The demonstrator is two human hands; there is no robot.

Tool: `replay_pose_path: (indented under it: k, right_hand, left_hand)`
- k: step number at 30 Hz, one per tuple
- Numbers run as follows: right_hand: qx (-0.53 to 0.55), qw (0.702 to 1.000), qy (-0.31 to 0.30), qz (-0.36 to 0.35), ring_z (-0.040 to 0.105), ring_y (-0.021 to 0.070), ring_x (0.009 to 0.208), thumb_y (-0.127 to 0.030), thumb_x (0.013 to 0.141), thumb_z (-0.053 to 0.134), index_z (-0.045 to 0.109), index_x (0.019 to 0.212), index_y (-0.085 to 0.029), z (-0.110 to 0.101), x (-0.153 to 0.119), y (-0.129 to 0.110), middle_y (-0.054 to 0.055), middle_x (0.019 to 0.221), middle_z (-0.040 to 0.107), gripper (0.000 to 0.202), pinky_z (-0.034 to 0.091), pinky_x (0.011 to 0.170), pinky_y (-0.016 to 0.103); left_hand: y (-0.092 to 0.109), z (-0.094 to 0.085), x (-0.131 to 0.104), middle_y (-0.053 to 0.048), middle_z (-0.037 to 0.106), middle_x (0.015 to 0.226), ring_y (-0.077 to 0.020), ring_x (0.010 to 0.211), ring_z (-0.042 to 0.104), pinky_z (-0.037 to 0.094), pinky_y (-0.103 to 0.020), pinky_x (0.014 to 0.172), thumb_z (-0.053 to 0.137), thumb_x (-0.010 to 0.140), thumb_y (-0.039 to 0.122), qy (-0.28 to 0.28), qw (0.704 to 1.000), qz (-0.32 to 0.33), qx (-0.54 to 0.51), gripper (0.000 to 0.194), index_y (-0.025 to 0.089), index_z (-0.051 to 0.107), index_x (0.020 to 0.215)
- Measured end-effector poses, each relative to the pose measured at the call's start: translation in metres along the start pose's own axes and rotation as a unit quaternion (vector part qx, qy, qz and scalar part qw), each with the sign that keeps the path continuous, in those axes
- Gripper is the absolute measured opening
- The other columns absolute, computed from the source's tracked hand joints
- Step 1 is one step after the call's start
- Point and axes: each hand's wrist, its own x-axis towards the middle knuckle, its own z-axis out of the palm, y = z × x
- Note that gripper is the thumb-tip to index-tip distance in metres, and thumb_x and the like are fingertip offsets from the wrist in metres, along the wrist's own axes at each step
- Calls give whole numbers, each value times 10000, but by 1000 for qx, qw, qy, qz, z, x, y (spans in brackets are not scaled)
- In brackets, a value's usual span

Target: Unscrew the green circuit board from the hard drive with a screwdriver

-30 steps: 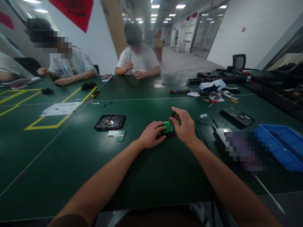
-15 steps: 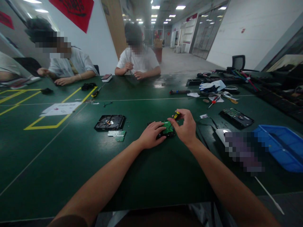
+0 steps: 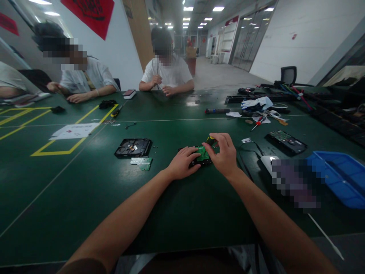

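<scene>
1. Writing: a red banner (image 3: 91,15) on the wall carries dark brush strokes, cut off by the frame and not legible. A paper sheet (image 3: 71,131) has faint marks too small to read, as does a white tag (image 3: 246,140) on a cable.
2. The hard drive (image 3: 205,162), green board upward, lies on the green table (image 3: 185,213) in front of the person, between both hands.
3. Left of it sit a black drive (image 3: 133,147) and, just beside that, a loose circuit board (image 3: 142,163).
4. To the right are another drive (image 3: 286,142), a blue tray (image 3: 342,186) and a partly blurred device (image 3: 266,163); farther back, a red-handled screwdriver (image 3: 259,121).
5. Two co-workers sit across the table; a third is partly visible at the far left.
6. The left hand (image 3: 184,161) holds the hard drive, fingers over its top, thumb at the near edge, covering its left part.
7. The right hand (image 3: 224,152) pinches a yellow-and-black screwdriver (image 3: 210,140) above the board's right side; its tip cannot be made out.
</scene>
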Motion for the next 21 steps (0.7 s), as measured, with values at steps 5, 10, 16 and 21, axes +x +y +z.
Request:
replay_pose_path:
  k: [5, 10, 16, 21]
  right_hand:
    - [-13, 1000, 19, 13, 632, 231, 931, -429, 916, 761, 557, 1182, -277, -1, 0, 0, 61, 1062, 609, 369, 595, 779, 403]
    - [-21, 999, 26, 24, 629, 220, 891, -411, 915, 765, 551, 1187, -267, -2, 0, 0, 59, 1064, 615, 375, 588, 775, 406]
    - [1, 1000, 9, 23, 644, 219, 924, -312, 972, 683, 544, 1308, -273, -1, 0, 1, 74, 1125, 616, 366, 605, 780, 405]
    - [11, 1000, 6, 8, 644, 239, 987, -330, 961, 694, 580, 1293, -287, -2, 1, 0, 77, 1108, 610, 354, 619, 821, 424]
  left_hand:
    - [-1, 0, 0, -132, 541, 1511, -340, 1428, 501, 379, -633, 1211, 649, 960, 464, -5, 1000, -2, -1, 509, 247, 564, 1413]
    - [0, -1, 0, -137, 548, 1502, -333, 1431, 500, 375, -619, 1219, 654, 959, 451, -4, 1000, 0, -5, 499, 234, 572, 1401]
    - [0, -2, -1, -134, 542, 1511, -333, 1429, 504, 376, -619, 1220, 643, 966, 460, -1, 1000, 1, 1, 495, 231, 569, 1399]
    - [0, -1, -1, -130, 539, 1519, -336, 1432, 501, 374, -621, 1222, 643, 965, 454, -1, 1000, -1, 3, 490, 238, 569, 1398]
